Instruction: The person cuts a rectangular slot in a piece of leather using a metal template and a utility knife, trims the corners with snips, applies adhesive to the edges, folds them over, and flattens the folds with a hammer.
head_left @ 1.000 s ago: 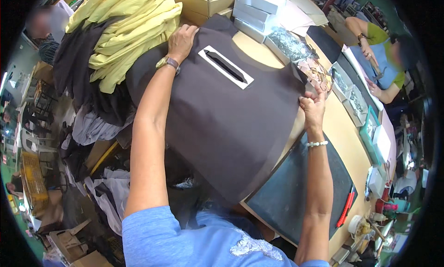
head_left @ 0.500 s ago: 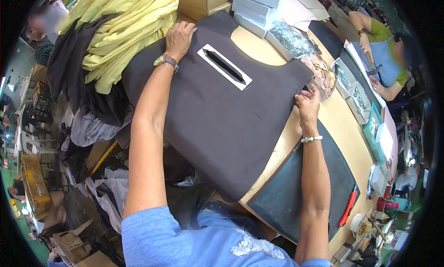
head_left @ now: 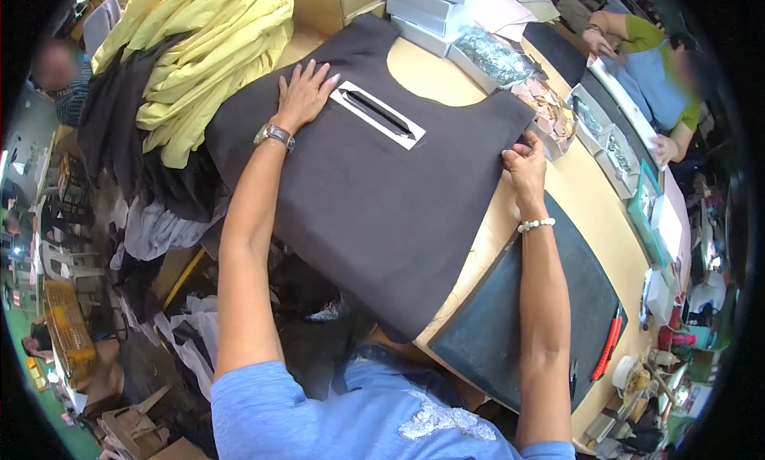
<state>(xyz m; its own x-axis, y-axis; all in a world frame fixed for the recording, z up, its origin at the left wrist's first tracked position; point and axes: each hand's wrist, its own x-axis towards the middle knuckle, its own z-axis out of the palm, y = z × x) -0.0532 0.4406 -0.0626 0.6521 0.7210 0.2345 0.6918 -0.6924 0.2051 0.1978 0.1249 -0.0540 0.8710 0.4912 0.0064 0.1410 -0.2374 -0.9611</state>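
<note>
A dark grey-brown cut garment panel [head_left: 382, 213] with a scooped neck lies spread over the table, its lower edge hanging toward my lap. On its upper part sits a white rectangular frame [head_left: 361, 110] around a long dark slot. My left hand [head_left: 305, 96] rests flat on the cloth just left of this frame, fingers spread. At the panel's right edge, below the shoulder corner, my right hand [head_left: 526, 167] has its fingers closed on the cloth. Part of that grip is hidden by the hand itself.
Yellow cloth pieces [head_left: 215, 70] are heaped at left over dark ones. Behind the panel stand grey boxes [head_left: 426, 18] and a tray of small metal parts [head_left: 494, 55]. A black mat [head_left: 510, 324] with a red-handled cutter [head_left: 608, 348] lies at right. A co-worker [head_left: 645, 70] is across the table.
My left hand has slid from the panel's shoulder edge down onto the cloth, and its fingers have spread. My right hand keeps its place. The co-worker's hammer is no longer seen.
</note>
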